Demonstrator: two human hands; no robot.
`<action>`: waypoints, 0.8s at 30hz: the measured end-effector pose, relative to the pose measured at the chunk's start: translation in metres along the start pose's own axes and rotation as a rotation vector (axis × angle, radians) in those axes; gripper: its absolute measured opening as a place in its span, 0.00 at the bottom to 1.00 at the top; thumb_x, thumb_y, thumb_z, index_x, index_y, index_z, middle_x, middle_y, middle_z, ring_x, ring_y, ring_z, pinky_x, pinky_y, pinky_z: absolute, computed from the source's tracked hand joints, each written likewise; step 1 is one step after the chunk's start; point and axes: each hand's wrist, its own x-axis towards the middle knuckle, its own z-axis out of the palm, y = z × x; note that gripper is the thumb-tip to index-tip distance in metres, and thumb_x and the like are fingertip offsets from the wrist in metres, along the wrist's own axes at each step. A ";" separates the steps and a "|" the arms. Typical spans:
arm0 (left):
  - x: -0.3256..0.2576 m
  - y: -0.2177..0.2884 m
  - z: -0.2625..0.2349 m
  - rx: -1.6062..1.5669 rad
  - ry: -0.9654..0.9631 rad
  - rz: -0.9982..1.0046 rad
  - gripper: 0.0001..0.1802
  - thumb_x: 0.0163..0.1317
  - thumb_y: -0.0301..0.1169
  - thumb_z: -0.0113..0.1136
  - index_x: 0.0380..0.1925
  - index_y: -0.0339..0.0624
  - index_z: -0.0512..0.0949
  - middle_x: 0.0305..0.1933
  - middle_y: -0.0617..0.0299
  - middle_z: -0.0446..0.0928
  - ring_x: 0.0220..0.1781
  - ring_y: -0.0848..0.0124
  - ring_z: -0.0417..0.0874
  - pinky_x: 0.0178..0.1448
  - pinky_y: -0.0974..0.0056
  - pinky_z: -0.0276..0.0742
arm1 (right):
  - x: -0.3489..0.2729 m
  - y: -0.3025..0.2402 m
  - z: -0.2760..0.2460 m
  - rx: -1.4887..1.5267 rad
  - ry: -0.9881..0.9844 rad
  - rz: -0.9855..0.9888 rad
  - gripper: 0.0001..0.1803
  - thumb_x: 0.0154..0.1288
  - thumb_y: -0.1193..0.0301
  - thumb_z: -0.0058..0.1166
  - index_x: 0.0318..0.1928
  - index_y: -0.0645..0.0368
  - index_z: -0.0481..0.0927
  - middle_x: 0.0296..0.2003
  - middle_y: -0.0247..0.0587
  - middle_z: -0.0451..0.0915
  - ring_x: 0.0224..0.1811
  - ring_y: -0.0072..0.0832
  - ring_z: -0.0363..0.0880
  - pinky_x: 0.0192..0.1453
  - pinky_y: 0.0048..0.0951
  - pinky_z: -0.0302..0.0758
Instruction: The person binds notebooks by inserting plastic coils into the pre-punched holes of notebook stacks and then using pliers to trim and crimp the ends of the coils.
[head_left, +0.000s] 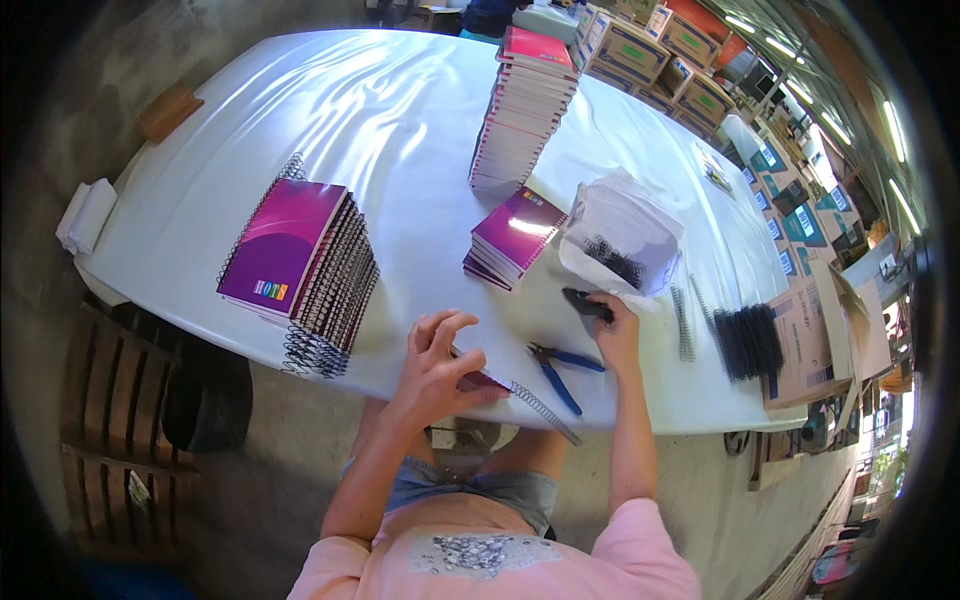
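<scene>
My left hand point(440, 370) is near the table's front edge, fingers curled round a small notebook point(487, 381) seen edge-on, mostly hidden by the hand. A loose wire coil point(545, 410) sticks out from that notebook's end toward the lower right. My right hand point(618, 328) is closed on a dark, narrow object point(582, 302) beside the white bag; its kind I cannot make out. Between the hands lie blue-handled pliers point(566, 369), jaws toward the left. Beyond them sits a short stack of purple notebooks point(515, 235).
Left, a tall stack of coil-bound purple notebooks point(285, 245). At the back, a taller stack of notebooks point(525, 110). To the right, a white bag point(645, 215) with black coils inside, loose coils point(683, 325), and a cardboard box point(808, 330) with many black coils point(748, 343).
</scene>
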 end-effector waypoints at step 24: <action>0.007 -0.013 0.014 0.014 -0.025 -0.134 0.24 0.25 0.35 0.75 0.24 0.44 0.72 0.52 0.57 0.65 0.49 0.57 0.65 0.52 0.53 0.64 | -0.023 -0.090 0.017 0.836 -0.471 -0.407 0.15 0.47 0.74 0.57 0.38 0.66 0.83 0.39 0.51 0.83 0.44 0.39 0.81 0.51 0.33 0.75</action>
